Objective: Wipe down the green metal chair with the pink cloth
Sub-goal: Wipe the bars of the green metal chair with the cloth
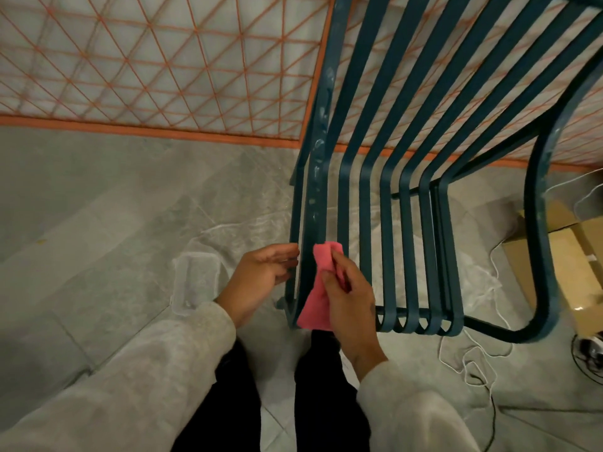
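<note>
The green metal chair [388, 197] fills the upper right, its curved slats running from the backrest down to the seat's front edge. Pale smears mark its leftmost wide slat. My right hand [350, 300] pinches the pink cloth [321, 288] against the near end of that left slat, and the cloth hangs down over the seat's front edge. My left hand [264, 275] is open just left of the chair, its fingertips touching the outer side rail, holding nothing.
An orange wire grid panel [156, 70] stands behind the chair. A clear plastic tub [195, 282] lies on the grey tiled floor to the left. Cardboard boxes [574, 265], a white cord [473, 363] and a small fan [590, 353] sit at the right.
</note>
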